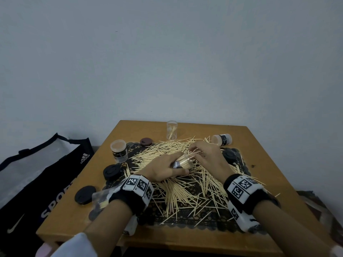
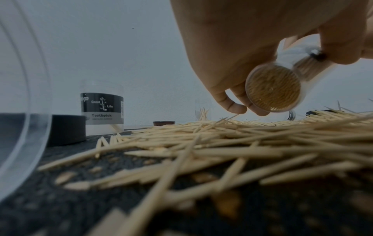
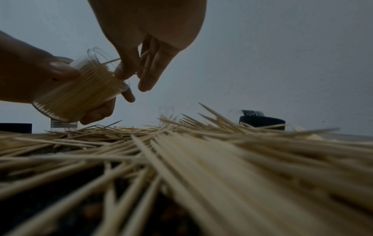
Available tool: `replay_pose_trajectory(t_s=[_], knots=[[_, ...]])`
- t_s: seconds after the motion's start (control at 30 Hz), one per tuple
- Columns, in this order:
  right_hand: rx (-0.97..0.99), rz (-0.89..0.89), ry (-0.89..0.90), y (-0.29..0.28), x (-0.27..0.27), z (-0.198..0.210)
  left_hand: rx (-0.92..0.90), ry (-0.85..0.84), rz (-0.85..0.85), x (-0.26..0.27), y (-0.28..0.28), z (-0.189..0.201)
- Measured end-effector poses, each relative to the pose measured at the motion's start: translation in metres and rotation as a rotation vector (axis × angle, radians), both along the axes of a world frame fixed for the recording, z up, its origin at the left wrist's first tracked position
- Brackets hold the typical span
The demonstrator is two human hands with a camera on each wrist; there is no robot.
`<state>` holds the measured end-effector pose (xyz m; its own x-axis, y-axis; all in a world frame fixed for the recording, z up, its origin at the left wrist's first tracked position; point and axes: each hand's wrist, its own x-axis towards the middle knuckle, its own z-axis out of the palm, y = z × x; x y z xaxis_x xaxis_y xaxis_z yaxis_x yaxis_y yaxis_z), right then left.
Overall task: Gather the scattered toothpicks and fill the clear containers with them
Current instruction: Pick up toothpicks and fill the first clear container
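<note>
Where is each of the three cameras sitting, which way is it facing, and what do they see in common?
Head: worn high, looking forward and down at the table; shows both forearms, left hand and right hand.
Left wrist: low over the scattered toothpicks, facing the wall; shows the left hand gripping the nearly full container.
Right wrist: low over the toothpicks, facing the wall; shows the right hand pinching toothpicks at the container mouth.
Shared: all three show that container.
</note>
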<state>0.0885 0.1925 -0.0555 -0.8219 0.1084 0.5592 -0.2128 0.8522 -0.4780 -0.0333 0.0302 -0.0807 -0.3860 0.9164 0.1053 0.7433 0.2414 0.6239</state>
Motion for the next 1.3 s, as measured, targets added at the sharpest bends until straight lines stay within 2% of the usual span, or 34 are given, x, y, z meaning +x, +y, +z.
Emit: replay_pose_trajectory(t_s=[0.33,0.53,0.67,0.83,0.93,1.13,1.3], knots=[[0.051,0.013,-0.14,-0.0006,-0.0029,-0.0004,-0.019,0.025,0.0,-0.0006,0.0007,-0.0006],[0.037,0.122,-0.272,-0.0039,-0.0002,0.0014,-0.027,0.023,-0.012,0.0,0.0006,-0.0011],[0.023,0.12,-0.305,0.0001,-0.0004,-0.0021,-0.032,0.009,-0.008,0.0008,0.0008,0.0001],[0.027,0.001,-0.229,0.0023,-0.002,-0.0068,-0.008,0.008,0.002,0.0002,0.0,-0.0003],[0.052,-0.052,-0.108,0.0052,-0.0046,-0.0072,0.016,0.025,0.011,0.0005,-0.0002,0.0001],[0.081,-0.036,-0.096,0.0039,-0.004,-0.0064,0.044,0.086,0.052,-0.0009,-0.0011,0.0009],[0.097,-0.01,-0.059,0.0035,-0.003,-0.0059,0.026,0.02,0.006,0.0011,-0.0005,0.0016]])
